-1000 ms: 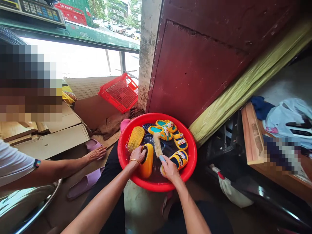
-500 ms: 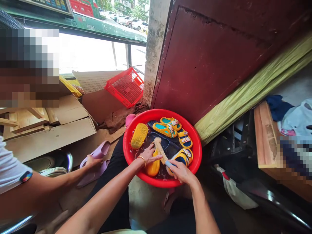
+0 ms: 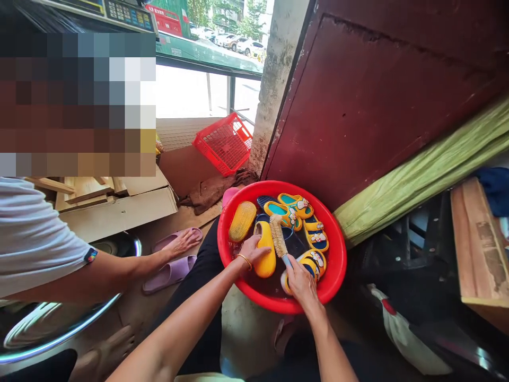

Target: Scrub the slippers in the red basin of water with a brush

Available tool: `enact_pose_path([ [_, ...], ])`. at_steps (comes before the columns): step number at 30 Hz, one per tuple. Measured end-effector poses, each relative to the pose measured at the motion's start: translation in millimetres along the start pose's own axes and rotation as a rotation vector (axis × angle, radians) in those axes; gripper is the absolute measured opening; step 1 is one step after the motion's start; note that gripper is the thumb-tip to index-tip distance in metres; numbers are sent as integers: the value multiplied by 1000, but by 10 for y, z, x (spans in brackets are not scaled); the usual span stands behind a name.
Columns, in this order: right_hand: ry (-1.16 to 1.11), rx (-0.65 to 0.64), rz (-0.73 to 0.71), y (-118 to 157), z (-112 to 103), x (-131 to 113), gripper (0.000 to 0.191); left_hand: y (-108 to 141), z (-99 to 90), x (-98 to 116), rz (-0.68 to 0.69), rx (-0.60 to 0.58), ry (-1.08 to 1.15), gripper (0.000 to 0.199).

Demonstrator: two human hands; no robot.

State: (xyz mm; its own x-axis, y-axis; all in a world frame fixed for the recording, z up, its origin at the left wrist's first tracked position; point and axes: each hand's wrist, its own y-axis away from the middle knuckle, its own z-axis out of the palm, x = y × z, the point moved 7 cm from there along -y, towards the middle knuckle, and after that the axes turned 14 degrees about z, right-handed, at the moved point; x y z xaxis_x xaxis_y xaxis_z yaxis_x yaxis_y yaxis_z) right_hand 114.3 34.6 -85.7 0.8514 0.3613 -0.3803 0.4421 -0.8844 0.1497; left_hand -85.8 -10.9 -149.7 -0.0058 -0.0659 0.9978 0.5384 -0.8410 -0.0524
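My left hand [image 3: 251, 251] grips a yellow slipper [image 3: 265, 260] over the water in a red basin [image 3: 340, 268]. In my right hand [image 3: 301, 279] is the handle of a scrub brush [image 3: 278, 236], its pale bristles close beside that slipper. Around them in the basin lie a yellow slipper with its textured sole up [image 3: 243, 222], a pair of yellow and teal slippers [image 3: 292, 204] at the far side, and yellow and navy striped slippers [image 3: 317, 236] along the right. Dark water hides the basin's floor.
To the left, another person's hand [image 3: 186, 241] reaches to a pair of lilac slippers [image 3: 170, 275] on the floor. A red plastic crate [image 3: 225, 143] leans behind, near cardboard [image 3: 119, 212]. A maroon door [image 3: 377, 95] and a wooden box [image 3: 477, 239] stand to the right.
My left hand has closed on the yellow slipper and lifted it; before, its fingers were spread over it. The brush stays in my right hand. The other person's hand has opened over the lilac slippers.
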Motion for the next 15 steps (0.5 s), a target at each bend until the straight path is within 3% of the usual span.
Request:
enact_pose_path([
  [5, -217, 44, -37, -12, -75, -142, 50, -40, 57, -173, -123, 229, 259, 24],
  [8, -303, -50, -89, 88, -83, -131, 49, -52, 47, -243, -186, 324, 424, 27],
  [12, -346, -218, -168, 202, -54, -32, 48, -50, 19, -226, -263, 335, 614, 37],
  [15, -340, -148, -164, 104, -72, -15, 48, -22, 112, -140, -300, 258, 708, 43],
])
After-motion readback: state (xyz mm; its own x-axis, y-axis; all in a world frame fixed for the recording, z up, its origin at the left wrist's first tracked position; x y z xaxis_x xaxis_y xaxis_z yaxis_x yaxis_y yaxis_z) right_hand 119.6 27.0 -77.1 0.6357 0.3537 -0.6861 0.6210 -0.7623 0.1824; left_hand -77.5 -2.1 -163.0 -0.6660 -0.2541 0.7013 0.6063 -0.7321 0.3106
